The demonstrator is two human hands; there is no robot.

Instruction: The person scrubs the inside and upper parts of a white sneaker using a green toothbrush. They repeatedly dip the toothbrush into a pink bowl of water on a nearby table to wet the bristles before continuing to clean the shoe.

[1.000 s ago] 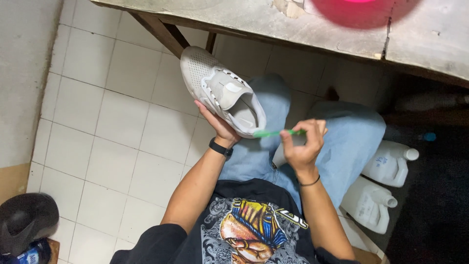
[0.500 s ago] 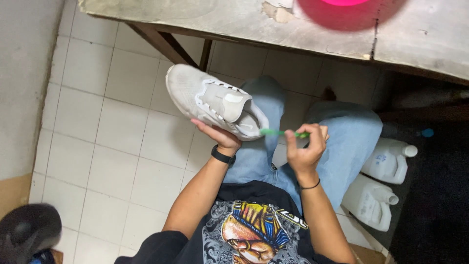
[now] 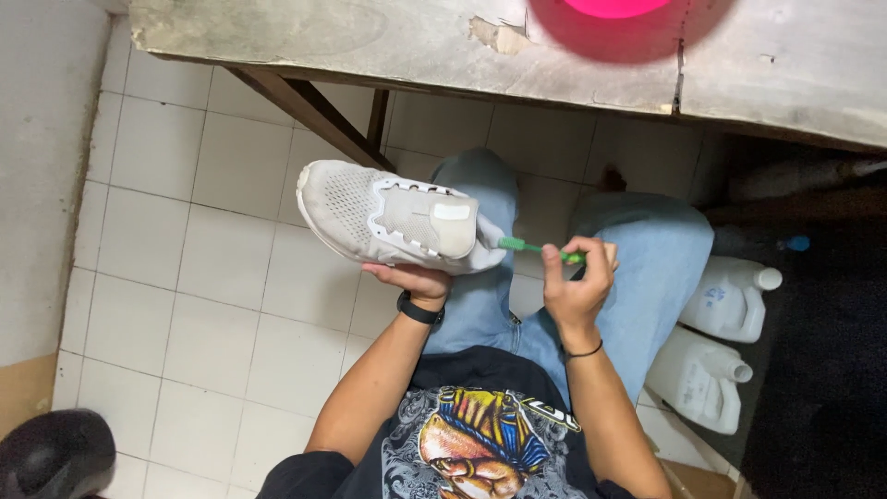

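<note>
A person sits and looks down at their lap. Nearest is a black shirt (image 3: 480, 444) with a bright picture on it, and past it blue jeans (image 3: 647, 268).

The left hand (image 3: 411, 275) is under a shoe (image 3: 393, 220). Its fingers curl up and hold the shoe from below. A black watch (image 3: 420, 310) is on that wrist. The shoe is pale grey and white, with tiny holes on the toe and a flat flap on top. It looks a bit dirty. It lies sideways above the left knee, toe pointing left.

The right hand (image 3: 577, 277) pinches a thin green brush (image 3: 536, 248). The brush tip touches the heel end of the shoe. A thin black band (image 3: 584, 351) is on that wrist.

Down on the right stand two white jugs (image 3: 716, 337) on the floor (image 3: 222, 277). The floor has white square tiles. At the near left corner is a dark round thing (image 3: 51, 453).

Far away, at the top, is an old grey tabletop (image 3: 370, 37) with chipped spots. A bright pink round thing (image 3: 619, 7) sits on it.
</note>
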